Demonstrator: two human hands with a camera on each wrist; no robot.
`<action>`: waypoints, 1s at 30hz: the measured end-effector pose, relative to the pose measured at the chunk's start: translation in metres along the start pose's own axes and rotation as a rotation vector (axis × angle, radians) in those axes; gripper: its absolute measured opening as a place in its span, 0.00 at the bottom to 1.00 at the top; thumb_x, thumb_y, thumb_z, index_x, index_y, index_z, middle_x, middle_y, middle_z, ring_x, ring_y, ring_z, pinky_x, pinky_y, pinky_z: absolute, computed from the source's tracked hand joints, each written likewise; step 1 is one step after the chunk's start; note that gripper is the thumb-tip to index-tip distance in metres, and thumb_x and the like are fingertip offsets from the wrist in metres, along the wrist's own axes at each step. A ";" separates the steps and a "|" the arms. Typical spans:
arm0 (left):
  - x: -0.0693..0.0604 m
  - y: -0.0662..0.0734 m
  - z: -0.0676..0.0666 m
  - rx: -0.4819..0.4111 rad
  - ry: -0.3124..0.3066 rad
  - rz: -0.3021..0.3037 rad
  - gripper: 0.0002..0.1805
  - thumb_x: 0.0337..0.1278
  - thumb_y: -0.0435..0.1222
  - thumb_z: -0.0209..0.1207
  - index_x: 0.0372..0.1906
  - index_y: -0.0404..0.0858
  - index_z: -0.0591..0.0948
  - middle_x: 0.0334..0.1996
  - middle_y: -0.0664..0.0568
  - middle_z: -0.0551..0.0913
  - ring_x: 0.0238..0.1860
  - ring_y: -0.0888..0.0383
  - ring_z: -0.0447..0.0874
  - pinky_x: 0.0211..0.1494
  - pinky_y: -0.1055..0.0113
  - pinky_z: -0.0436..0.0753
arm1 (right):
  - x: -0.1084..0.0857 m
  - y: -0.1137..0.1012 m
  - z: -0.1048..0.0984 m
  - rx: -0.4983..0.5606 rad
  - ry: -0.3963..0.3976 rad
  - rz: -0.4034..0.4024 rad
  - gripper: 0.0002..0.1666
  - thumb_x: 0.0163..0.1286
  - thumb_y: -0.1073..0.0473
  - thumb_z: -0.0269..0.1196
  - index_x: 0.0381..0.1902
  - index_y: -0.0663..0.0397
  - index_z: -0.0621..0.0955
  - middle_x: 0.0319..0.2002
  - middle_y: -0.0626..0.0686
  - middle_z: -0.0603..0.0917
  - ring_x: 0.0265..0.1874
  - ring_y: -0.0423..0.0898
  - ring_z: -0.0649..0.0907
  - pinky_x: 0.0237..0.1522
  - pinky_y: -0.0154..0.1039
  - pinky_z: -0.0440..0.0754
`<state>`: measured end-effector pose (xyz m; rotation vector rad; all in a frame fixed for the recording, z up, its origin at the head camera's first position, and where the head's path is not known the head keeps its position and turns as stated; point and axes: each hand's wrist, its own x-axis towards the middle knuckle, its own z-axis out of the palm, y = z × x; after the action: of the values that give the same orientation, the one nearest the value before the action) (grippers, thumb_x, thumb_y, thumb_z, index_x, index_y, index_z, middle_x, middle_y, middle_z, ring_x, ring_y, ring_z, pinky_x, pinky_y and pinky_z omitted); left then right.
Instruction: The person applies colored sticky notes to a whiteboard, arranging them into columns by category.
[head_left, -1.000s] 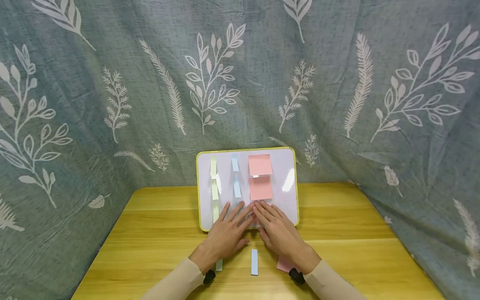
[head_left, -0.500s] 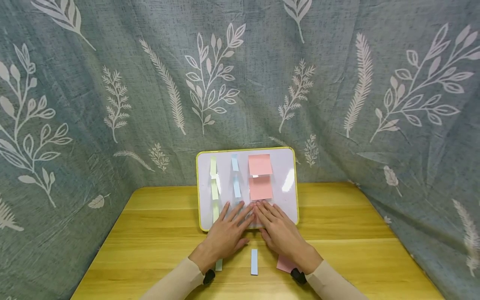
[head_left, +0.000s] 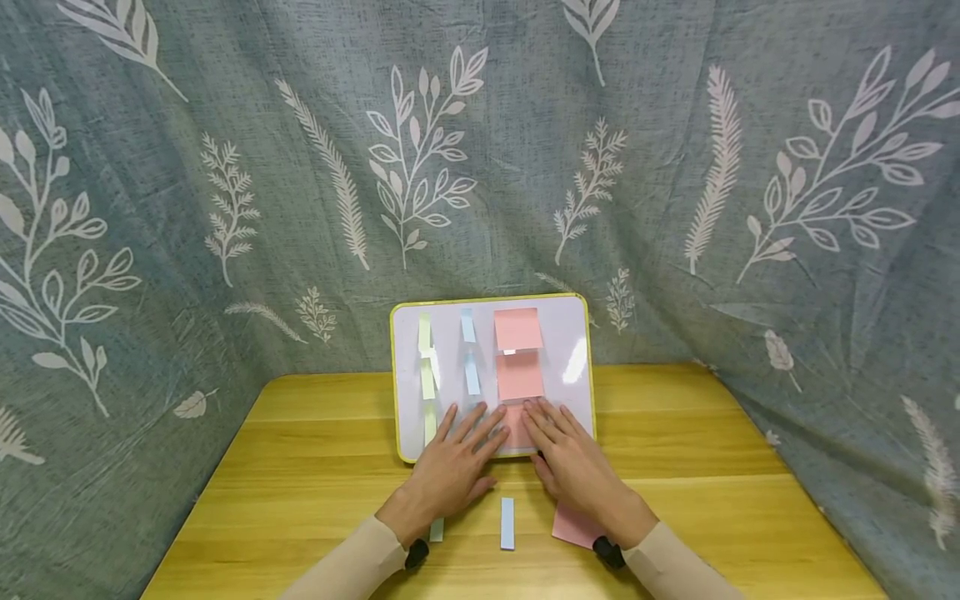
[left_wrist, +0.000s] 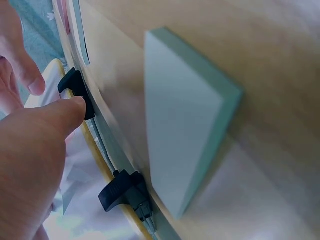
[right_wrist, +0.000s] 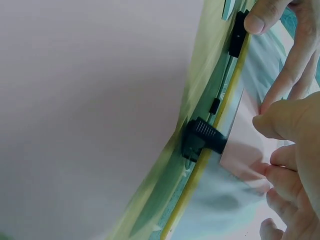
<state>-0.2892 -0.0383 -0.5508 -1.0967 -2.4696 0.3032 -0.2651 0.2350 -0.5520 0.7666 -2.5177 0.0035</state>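
Note:
A whiteboard with a yellow rim leans up at the back of the table. On it hang green strips, blue strips and pink sticky notes, each colour in a column. My left hand rests with spread, straight fingers on the lower board, its fingertips beside the lowest pink note. On that note's right side lie the fingers of my right hand. Neither hand grips anything. The left hand partly hides the lower ends of the green and blue columns.
Before the board lie a green pad, a blue pad and a pink pad, the last partly under the right wrist. Black clips hold the board's lower edge. A patterned cloth hangs behind the wooden table.
My right hand has slid to the right, away from the left fingertips, and more of the lowest pink note now shows between the hands. The left hand stays put.

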 end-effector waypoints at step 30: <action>0.000 -0.001 0.000 0.002 -0.005 0.007 0.46 0.83 0.68 0.62 0.94 0.53 0.68 0.97 0.54 0.59 0.96 0.48 0.61 0.95 0.38 0.68 | -0.010 0.014 -0.006 -0.013 0.070 -0.018 0.45 0.73 0.56 0.83 0.81 0.68 0.81 0.81 0.65 0.83 0.82 0.65 0.82 0.83 0.66 0.80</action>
<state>-0.2896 -0.0386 -0.5501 -1.1056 -2.4702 0.3106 -0.2629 0.2531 -0.5496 0.7704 -2.4420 0.0081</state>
